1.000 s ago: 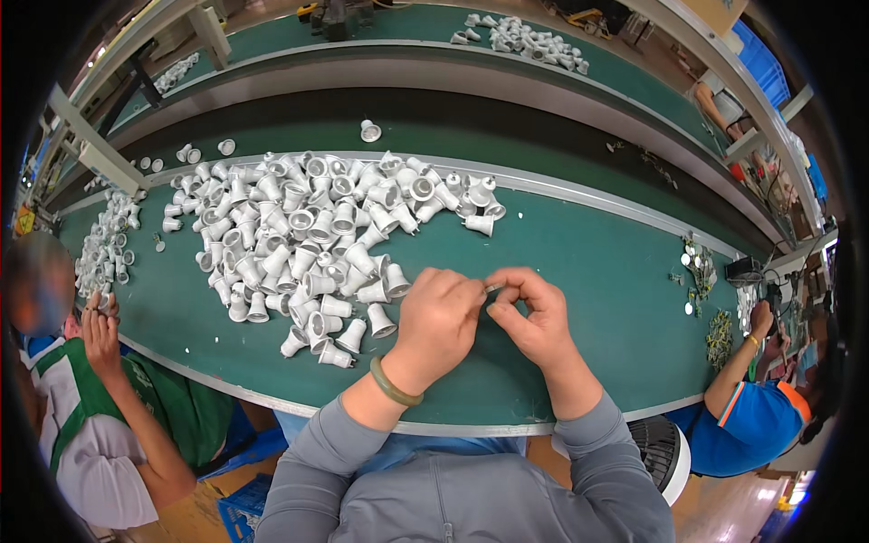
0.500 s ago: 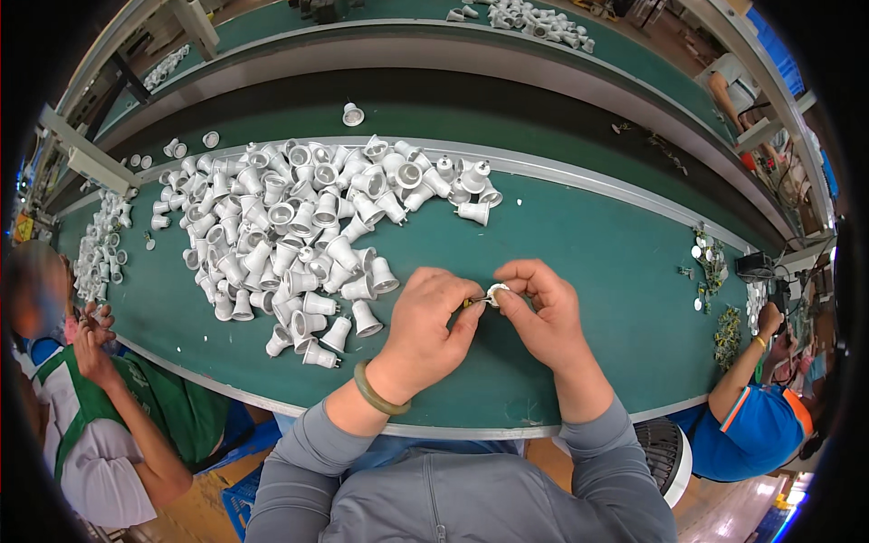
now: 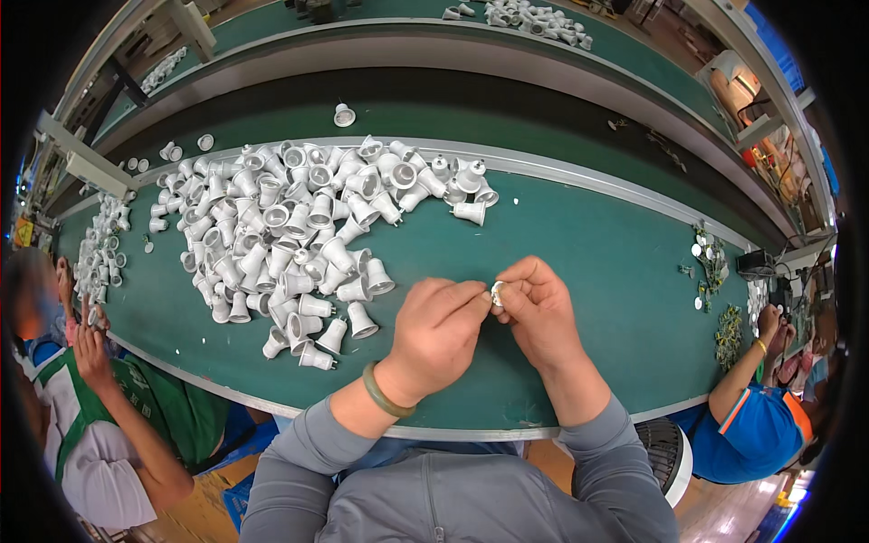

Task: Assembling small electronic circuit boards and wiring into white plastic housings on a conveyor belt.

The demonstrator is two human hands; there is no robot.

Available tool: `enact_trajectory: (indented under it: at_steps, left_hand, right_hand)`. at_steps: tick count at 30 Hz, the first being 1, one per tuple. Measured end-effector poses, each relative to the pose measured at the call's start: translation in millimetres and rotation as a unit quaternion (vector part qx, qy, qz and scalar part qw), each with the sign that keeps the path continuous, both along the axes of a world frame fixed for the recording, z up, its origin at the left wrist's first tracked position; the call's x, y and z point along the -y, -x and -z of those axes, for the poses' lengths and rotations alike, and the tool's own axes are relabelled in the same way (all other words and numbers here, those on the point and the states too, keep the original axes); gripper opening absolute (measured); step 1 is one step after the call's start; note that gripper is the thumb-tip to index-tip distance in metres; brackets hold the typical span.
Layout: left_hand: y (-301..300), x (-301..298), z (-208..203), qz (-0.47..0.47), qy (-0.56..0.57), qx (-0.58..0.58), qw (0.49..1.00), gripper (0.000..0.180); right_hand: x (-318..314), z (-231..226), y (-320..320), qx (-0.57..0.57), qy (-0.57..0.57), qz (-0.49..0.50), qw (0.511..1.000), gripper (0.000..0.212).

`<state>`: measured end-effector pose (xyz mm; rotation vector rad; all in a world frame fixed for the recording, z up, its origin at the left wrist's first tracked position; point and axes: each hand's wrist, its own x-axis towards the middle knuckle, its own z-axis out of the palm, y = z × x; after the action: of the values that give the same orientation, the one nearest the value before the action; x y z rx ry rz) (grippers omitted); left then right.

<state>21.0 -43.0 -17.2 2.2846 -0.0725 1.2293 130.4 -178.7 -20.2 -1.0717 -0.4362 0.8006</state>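
Between the fingertips of my right hand point(image 3: 539, 312) is a small white round disc point(image 3: 496, 293), pinched at its edge. My left hand point(image 3: 442, 330), a green bangle at its wrist, reaches its closed fingertips up against the disc from the left. What the left fingers grip, if anything, is hidden behind them. Both hands are over the green work surface point(image 3: 579, 226). Left of my left hand lies a large heap of white bulb-shaped housings point(image 3: 290, 217), some with two pins at the narrow end; the nearest housing point(image 3: 361, 320) is just beside that hand.
Small parts with wires and white discs point(image 3: 711, 258) lie at the right, near a pile of yellow-green wired pieces point(image 3: 728, 337). A co-worker in green and white point(image 3: 118, 407) sits at left, another in blue point(image 3: 756, 430) at right. A metal rail point(image 3: 561, 179) edges the table's far side.
My left hand has turned and its fingers have moved up and right onto the disc. The wires visible earlier between my hands are hidden now. My right fingers have curled in more.
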Motion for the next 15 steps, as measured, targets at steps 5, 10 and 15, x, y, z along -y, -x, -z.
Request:
enact_trajectory:
  at_steps: [5,10,15]
  left_hand:
    - [12.7,-11.0,7.6,0.176,0.465,-0.229,0.837,0.006]
    - [12.2,-35.5,-2.0,0.286,0.656,-0.287,0.637,0.015]
    - [13.0,-32.9,-5.2,0.226,0.681,-0.266,0.643,0.016]
  right_hand:
    - [3.5,-3.1,-3.8,0.052,0.029,-0.085,0.995,0.009]
    - [1.9,-11.5,-1.7,0.017,0.031,-0.101,0.994,0.009]
    - [2.8,-0.6,-9.0,-0.021,0.003,-0.067,0.998,0.010]
